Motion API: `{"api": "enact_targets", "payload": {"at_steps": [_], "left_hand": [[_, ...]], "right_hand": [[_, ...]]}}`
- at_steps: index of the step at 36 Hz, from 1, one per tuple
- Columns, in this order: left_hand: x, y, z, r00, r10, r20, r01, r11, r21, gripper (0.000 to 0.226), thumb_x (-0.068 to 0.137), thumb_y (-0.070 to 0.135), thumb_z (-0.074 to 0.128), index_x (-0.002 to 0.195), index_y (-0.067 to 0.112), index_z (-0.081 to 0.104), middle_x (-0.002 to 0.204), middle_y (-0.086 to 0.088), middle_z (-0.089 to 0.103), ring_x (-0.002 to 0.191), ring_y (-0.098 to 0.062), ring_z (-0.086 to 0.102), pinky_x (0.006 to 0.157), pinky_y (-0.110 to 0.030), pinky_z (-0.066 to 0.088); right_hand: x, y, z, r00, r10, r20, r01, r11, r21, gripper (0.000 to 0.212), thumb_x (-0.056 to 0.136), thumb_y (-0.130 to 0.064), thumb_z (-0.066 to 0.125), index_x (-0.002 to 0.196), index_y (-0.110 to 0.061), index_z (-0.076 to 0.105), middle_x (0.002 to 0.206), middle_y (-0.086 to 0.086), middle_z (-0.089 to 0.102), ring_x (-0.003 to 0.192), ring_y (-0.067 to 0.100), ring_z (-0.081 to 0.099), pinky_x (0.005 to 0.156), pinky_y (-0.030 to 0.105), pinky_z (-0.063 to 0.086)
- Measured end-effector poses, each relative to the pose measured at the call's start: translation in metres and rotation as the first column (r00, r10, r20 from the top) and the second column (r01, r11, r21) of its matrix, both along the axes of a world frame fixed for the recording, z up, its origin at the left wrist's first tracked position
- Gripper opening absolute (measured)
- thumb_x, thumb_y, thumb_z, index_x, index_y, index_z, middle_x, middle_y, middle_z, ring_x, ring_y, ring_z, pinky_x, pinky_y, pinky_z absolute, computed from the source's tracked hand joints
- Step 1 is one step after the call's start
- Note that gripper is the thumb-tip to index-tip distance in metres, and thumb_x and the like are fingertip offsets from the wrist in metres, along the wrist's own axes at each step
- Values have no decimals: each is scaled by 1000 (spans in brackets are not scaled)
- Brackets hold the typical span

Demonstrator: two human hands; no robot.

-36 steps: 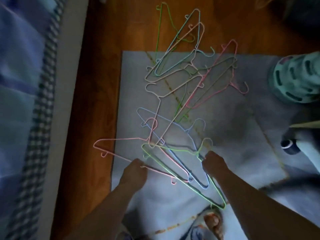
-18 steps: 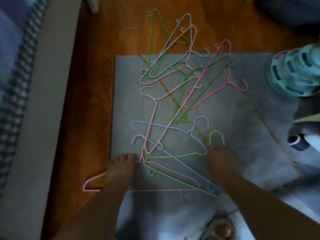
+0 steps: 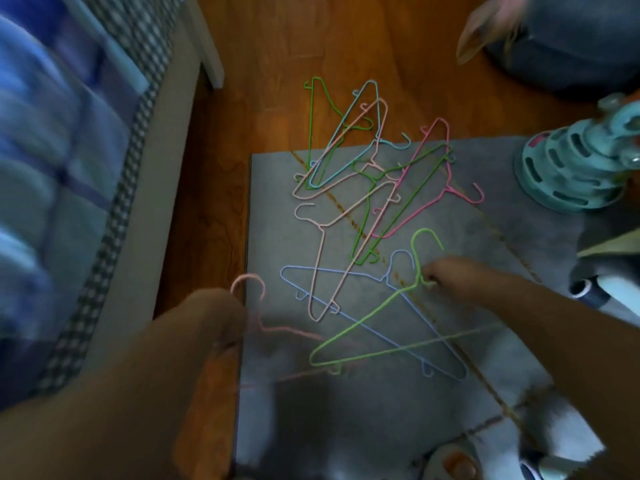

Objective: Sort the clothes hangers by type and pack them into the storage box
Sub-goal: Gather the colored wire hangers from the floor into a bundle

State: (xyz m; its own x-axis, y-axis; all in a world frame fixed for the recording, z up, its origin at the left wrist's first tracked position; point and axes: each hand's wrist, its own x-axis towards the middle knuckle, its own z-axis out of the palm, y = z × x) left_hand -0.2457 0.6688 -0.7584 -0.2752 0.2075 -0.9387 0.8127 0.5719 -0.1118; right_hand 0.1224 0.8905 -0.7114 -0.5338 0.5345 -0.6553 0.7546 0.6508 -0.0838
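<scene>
Several thin wire hangers lie in a tangled pile (image 3: 367,174) on a grey rug (image 3: 485,237) and the wooden floor. My left hand (image 3: 211,323) grips a pale pink hanger (image 3: 258,306) just below its hook, raised off the floor at the rug's left edge and blurred. My right hand (image 3: 450,277) pinches the neck of a light green hanger (image 3: 363,327), which hangs tilted above a light blue hanger (image 3: 377,323) lying on the rug. A beige hanger (image 3: 322,265) lies across the blue one. No storage box is in view.
A bed with blue bedding (image 3: 52,168) and a pale frame (image 3: 152,188) runs along the left. A teal perforated plastic toy (image 3: 575,168) stands at the right on the rug. A dark cushion-like thing (image 3: 571,39) sits at the top right.
Both hands have lifted their hangers: the left raised the pink one toward the left and nearer the camera, the right pulled the green one up and right. The view tilted toward the bed.
</scene>
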Motion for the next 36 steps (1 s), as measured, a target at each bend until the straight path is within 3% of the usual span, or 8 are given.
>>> {"api": "enact_targets", "payload": {"at_steps": [2,5,8,12,18,24,30,36], "left_hand": [[-13,29,51,987,-118,109,122,992,-33,16,87,18,67,101,14,73,106,-12,73,94,-26,70,84,-42,59],[-1,59,135,956,47,289,-123,960,251,16,98,7,56,88,14,65,74,-5,67,60,-13,67,63,-29,57],[3,70,165,825,260,501,-534,650,541,20,105,9,48,88,8,59,66,-10,54,53,-23,56,66,-42,54],[16,73,177,461,404,790,-887,178,427,16,108,12,42,114,5,55,64,-7,48,45,-21,48,55,-40,55],[43,86,206,153,336,929,-978,-84,192,15,108,9,40,112,6,55,90,-14,63,79,-28,75,61,-46,62],[73,98,199,252,323,912,-966,31,255,25,106,17,44,122,15,63,90,-5,71,82,-18,66,75,-41,58],[58,95,189,359,327,874,-933,128,336,29,102,10,49,127,19,58,94,-9,67,83,-22,65,77,-40,58],[33,96,182,321,338,885,-946,65,319,15,105,6,45,103,15,57,88,-8,67,70,-19,69,72,-39,57]], "right_hand": [[-12,20,30,995,34,-94,-31,999,33,30,89,-20,60,64,-27,43,78,-4,57,85,19,59,70,29,41],[-31,56,81,959,-3,-284,29,996,90,31,87,0,57,74,-28,60,77,-8,62,84,21,60,69,29,40],[-42,82,113,818,-184,-545,279,955,96,24,95,3,54,107,-9,72,86,6,67,74,19,58,58,17,36],[-65,74,142,498,-454,-739,481,853,-200,29,103,-6,48,130,-7,58,80,6,66,48,15,52,51,29,49],[-144,-5,164,144,-798,-586,332,597,-730,18,105,-4,37,119,-12,44,81,13,60,59,22,60,47,35,54],[-231,-45,146,108,-829,-549,283,555,-782,16,102,-12,47,90,-18,56,99,16,71,82,26,67,79,45,56],[-253,-52,124,124,-890,-440,237,457,-857,12,101,-13,49,98,-13,61,96,12,69,81,24,64,69,34,52],[-227,-13,94,418,-717,-558,175,666,-725,30,105,-20,46,104,3,64,82,11,62,72,19,56,60,28,41]]}}
